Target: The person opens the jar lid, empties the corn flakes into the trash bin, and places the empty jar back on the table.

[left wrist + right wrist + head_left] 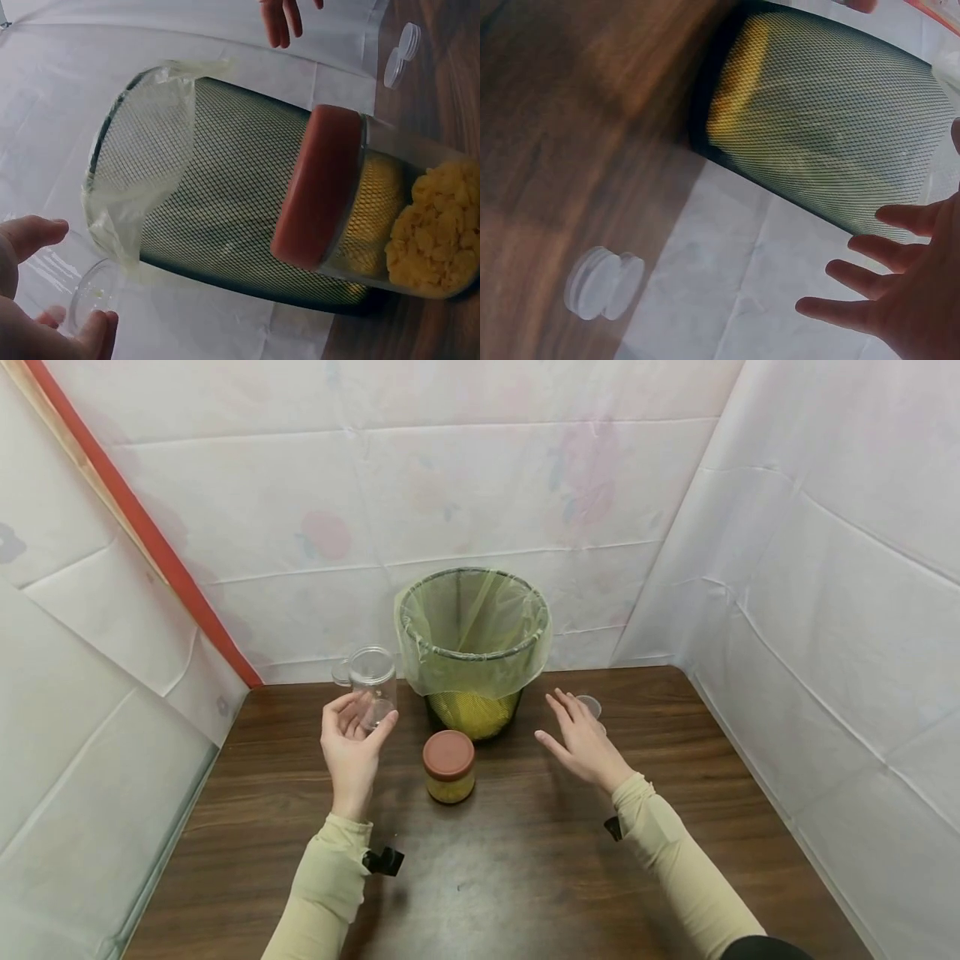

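My left hand [351, 752] grips a clear, see-through container [372, 670] between thumb and fingers, left of the bin. A small clear rounded part juts from its left side. In the left wrist view, a clear round end [94, 294] shows between the fingers. My right hand [585, 747] is raised with its fingers spread and nothing in them, right of the bin. Near it, two clear round lids [604, 283] lie on the table, partly hidden by the hand in the head view. A jar [449, 768] with a reddish-brown lid and yellow flakes stands between the hands.
A black mesh bin [474, 710] with a pale yellow-green liner [472, 672] stands at the back of the brown wooden table [495, 877], just behind the jar. White patterned sheeting [480, 485] encloses the back and sides. A red strip [150, 531] runs down at the left.
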Tool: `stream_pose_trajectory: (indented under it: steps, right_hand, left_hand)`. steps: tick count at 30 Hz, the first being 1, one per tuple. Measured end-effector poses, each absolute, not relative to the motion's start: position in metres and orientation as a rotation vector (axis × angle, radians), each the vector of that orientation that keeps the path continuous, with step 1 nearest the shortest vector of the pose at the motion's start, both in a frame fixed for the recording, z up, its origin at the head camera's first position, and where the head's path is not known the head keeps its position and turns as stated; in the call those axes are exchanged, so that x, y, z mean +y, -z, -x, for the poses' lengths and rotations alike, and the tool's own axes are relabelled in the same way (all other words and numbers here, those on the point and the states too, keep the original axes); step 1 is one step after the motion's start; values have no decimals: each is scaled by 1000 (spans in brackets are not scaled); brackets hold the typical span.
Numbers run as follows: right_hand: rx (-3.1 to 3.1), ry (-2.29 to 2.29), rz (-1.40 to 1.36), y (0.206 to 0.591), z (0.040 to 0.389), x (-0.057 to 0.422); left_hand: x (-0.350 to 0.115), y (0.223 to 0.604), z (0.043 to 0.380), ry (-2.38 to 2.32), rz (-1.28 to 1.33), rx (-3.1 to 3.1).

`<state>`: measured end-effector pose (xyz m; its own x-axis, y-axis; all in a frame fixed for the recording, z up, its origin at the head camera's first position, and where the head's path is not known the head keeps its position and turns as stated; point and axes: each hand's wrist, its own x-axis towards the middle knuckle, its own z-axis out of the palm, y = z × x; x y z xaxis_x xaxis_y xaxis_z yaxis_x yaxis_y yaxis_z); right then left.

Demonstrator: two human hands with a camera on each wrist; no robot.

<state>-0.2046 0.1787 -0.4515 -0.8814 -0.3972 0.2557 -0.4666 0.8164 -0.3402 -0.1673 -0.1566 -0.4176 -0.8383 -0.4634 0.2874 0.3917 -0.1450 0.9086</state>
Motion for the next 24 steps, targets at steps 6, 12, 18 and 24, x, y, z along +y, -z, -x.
stream_pose_trajectory:
  steps: [6,12,18,24]
  right_hand:
    - [-2816,-589,-698,465,204,182]
    - [-2826,-602,-699,472,202,186]
    - [-2842,-600,-677,476,199,191]
    - [-2866,-598,-640,482,198,199]
  left_hand:
    - [-157,410,156,1828,-188,-1780]
    - [-163,414,153,1681,-243,-1844]
    - [-172,426,158,1688,-279,-1836]
    - [-187,456,173,1618,-337,-1873]
